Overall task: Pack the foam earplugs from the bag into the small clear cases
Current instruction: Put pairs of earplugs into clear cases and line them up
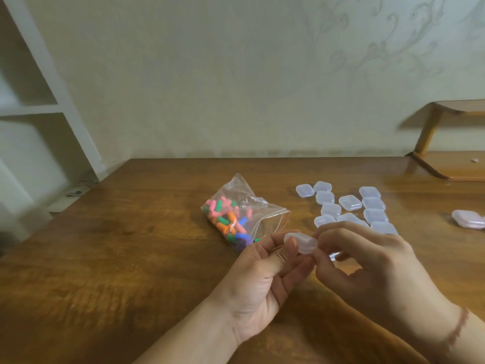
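Partly hidden: case by fingers | lower cluster cases behind right hand

A single wide-angle view looks from the person's head forward and down across the wooden tabletop toward the wall behind it. Both forearms enter close from the bottom edge; straight lines bow near the frame's sides.

Both hands hold one small clear plastic case above the brown wooden table: the left hand and right hand pinch it. Behind lie a clear zip bag of coloured foam earplugs and a cluster of closed clear cases.
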